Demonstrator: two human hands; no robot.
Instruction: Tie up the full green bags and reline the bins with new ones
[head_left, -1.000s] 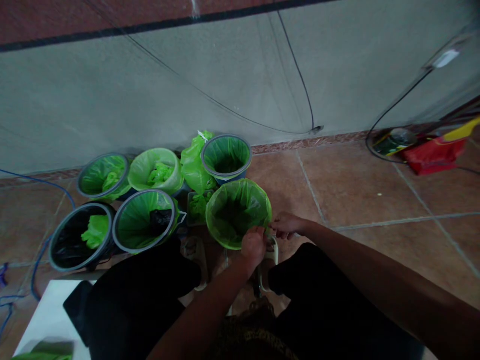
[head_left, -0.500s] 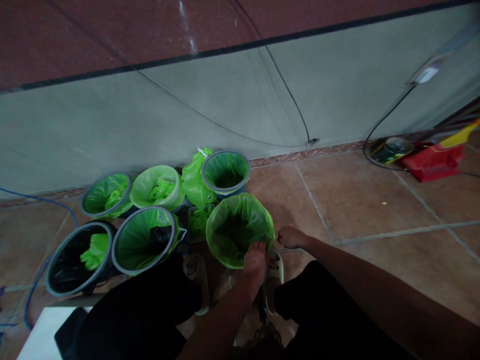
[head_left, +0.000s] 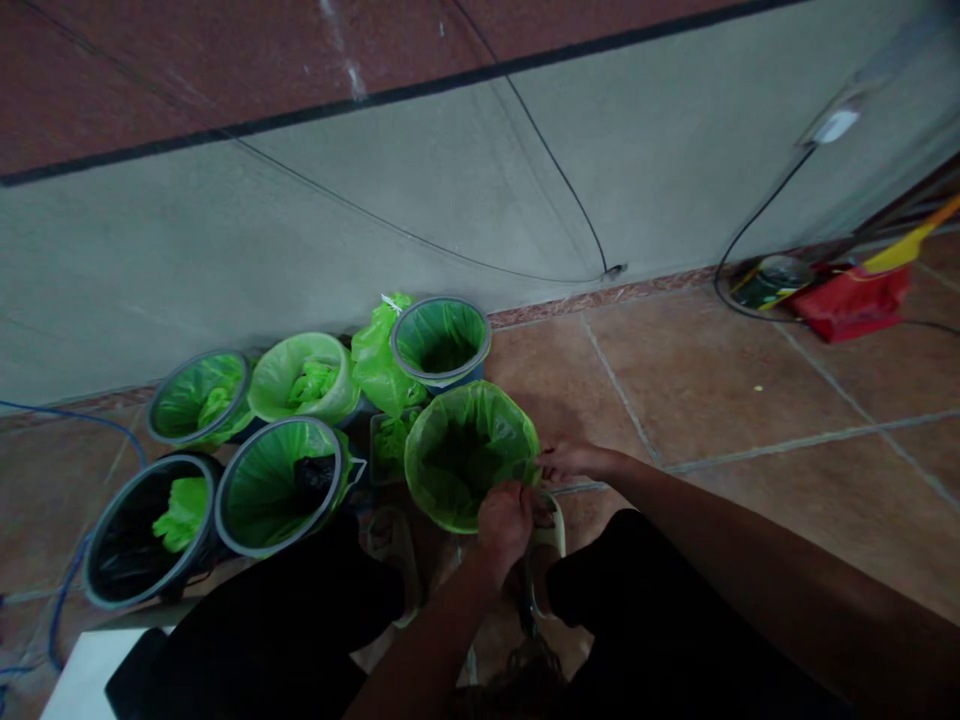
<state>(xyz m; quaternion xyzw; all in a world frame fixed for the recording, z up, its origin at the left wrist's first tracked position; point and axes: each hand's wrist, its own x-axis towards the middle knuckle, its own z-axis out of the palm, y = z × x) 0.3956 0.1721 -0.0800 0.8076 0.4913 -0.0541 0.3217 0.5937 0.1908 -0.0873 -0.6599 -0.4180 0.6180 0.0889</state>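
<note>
A small bin lined with a green plastic bag [head_left: 469, 455] stands on the tiled floor right in front of me, between my knees. My left hand [head_left: 506, 520] grips the bag's edge at the near rim. My right hand [head_left: 574, 462] pinches the bag at the rim's right side, fingers closed on the plastic. Both forearms reach in from the bottom of the view. The bin's own body is hidden under the liner.
Several other bins with green liners [head_left: 281, 485] cluster to the left along the grey wall [head_left: 375, 250], one with a black liner [head_left: 146, 525]. A loose green bag [head_left: 379, 360] lies among them. Cables and a red dustpan [head_left: 847, 300] sit at the right. My sandalled feet [head_left: 544, 545] flank the bin.
Both hands stay at the liner's rim, my right hand shifting slightly along its right edge. The view tilted up a little and drifted, showing more wall.
</note>
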